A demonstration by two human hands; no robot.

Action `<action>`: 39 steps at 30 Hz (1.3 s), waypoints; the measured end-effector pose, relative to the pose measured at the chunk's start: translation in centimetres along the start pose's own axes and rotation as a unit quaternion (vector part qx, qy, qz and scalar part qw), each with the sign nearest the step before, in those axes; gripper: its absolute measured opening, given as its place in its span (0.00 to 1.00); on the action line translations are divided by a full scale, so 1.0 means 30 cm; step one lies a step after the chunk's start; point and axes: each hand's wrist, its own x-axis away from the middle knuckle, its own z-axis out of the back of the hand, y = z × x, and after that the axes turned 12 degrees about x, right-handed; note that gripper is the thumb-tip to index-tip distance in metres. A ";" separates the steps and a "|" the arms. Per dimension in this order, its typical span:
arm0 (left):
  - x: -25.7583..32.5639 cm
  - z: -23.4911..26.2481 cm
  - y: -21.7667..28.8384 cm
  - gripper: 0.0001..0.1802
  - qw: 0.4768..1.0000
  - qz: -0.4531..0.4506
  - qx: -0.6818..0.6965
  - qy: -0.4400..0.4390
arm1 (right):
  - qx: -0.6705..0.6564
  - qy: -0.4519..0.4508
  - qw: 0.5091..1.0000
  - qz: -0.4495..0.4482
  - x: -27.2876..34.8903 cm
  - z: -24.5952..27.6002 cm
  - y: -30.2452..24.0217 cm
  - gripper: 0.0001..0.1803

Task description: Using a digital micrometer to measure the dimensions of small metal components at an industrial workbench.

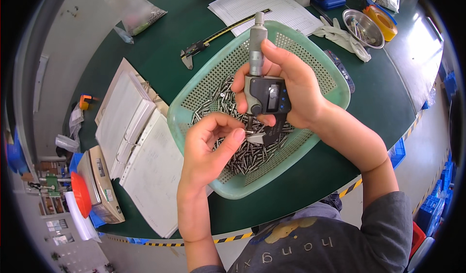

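My right hand (298, 81) is wrapped round a digital micrometer (253, 91), its thumb on the grey thimble and its small display facing up. Between thumb and forefinger, my left hand (208, 144) pinches a small metal pin (248, 132) at the micrometer's jaws. Whether the jaws touch the pin is too small to tell. Both hands are above a pale green perforated plastic basket (228, 191). Inside it lies a heap of small shiny metal pins (245, 160), partly hidden by my hands and the micrometer.
Beyond the basket lie a caliper (213, 39), paper sheets (252, 1) and white gloves (342, 39). A metal bowl (347, 18) and tape roll (381, 23) sit far right. An open ring binder (155, 176) and a scale (104, 188) with a red dish are on the left.
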 end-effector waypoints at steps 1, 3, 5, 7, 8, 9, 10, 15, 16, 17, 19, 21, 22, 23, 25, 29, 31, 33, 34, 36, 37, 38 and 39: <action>0.001 0.008 0.000 0.06 1.000 0.026 -0.015 -0.004 | 0.010 0.000 1.000 0.003 0.000 0.000 0.002 0.35; -0.004 0.009 -0.003 0.06 0.999 0.030 -0.015 -0.008 | 0.018 0.000 1.000 0.005 -0.001 0.000 0.004 0.35; -0.004 0.010 0.000 0.06 0.999 0.033 -0.017 -0.009 | 0.036 0.015 0.999 -0.005 0.000 -0.002 0.001 0.35; -0.002 0.012 0.004 0.06 0.998 0.052 0.025 -0.005 | 0.016 0.014 1.000 -0.009 -0.001 -0.003 -0.003 0.35; -0.002 0.009 0.004 0.06 0.998 0.052 0.024 -0.003 | -0.003 0.014 1.000 -0.012 -0.003 -0.003 -0.004 0.35; -0.002 0.003 0.003 0.06 0.999 0.039 0.028 -0.007 | -0.004 0.013 1.000 -0.012 -0.006 -0.003 -0.003 0.35; -0.002 -0.001 0.002 0.06 0.999 0.025 0.032 -0.011 | -0.013 0.009 1.000 -0.017 -0.007 -0.002 -0.002 0.35; -0.005 0.001 -0.006 0.06 0.999 0.017 0.023 -0.016 | -0.046 0.004 0.998 -0.037 -0.005 0.002 -0.004 0.36; -0.004 0.002 -0.006 0.06 1.000 0.015 0.021 -0.016 | -0.052 0.004 0.998 -0.039 -0.005 0.002 -0.005 0.36; -0.004 0.002 -0.006 0.06 1.000 0.016 0.021 -0.016 | -0.058 0.005 0.997 -0.042 -0.006 0.002 -0.005 0.36; -0.004 0.001 -0.005 0.06 0.999 0.020 0.020 -0.016 | -0.040 0.008 0.999 -0.034 -0.006 0.002 -0.003 0.36; -0.002 -0.002 -0.001 0.06 0.999 0.021 0.019 -0.018 | -0.021 0.011 0.999 -0.025 -0.004 -0.001 -0.005 0.36; -0.003 -0.004 0.000 0.06 0.999 0.022 0.019 -0.022 | -0.012 0.009 1.000 -0.024 -0.002 -0.003 -0.007 0.36; -0.002 -0.002 0.001 0.06 0.999 0.021 0.019 -0.022 | -0.004 0.007 1.000 -0.023 0.000 -0.005 -0.009 0.36; 0.000 0.005 0.004 0.07 0.999 0.032 0.015 -0.039 | 0.002 0.004 1.000 -0.019 0.000 -0.005 -0.008 0.36; 0.006 0.034 0.034 0.11 0.987 0.003 -0.154 -0.049 | 0.010 0.004 1.000 -0.017 -0.002 -0.001 -0.003 0.36; 0.018 0.053 0.031 0.14 0.815 -0.033 -0.578 -0.020 | 0.031 0.028 0.999 -0.006 -0.004 -0.007 0.001 0.36; 0.018 0.053 0.009 0.14 0.794 -0.042 -0.606 -0.016 | 0.053 0.049 0.997 0.002 -0.005 -0.010 0.003 0.36; 0.017 0.049 0.003 0.15 0.771 -0.053 -0.634 -0.013 | 0.038 0.058 0.998 0.004 -0.006 -0.005 -0.002 0.35; 0.007 0.040 -0.003 0.12 0.763 -0.051 -0.645 -0.007 | 0.023 0.062 0.998 0.002 -0.005 -0.001 -0.005 0.34; 0.005 0.040 -0.005 0.11 0.757 -0.059 -0.651 -0.001 | 0.036 0.062 0.997 0.007 -0.006 -0.003 -0.007 0.34; 0.005 0.041 -0.009 0.09 0.751 -0.067 -0.657 0.005 | 0.048 0.062 0.997 0.012 -0.006 -0.005 -0.007 0.35; 0.006 0.046 -0.017 0.07 0.753 -0.077 -0.653 0.018 | 0.037 0.055 0.998 0.007 -0.006 -0.007 -0.005 0.35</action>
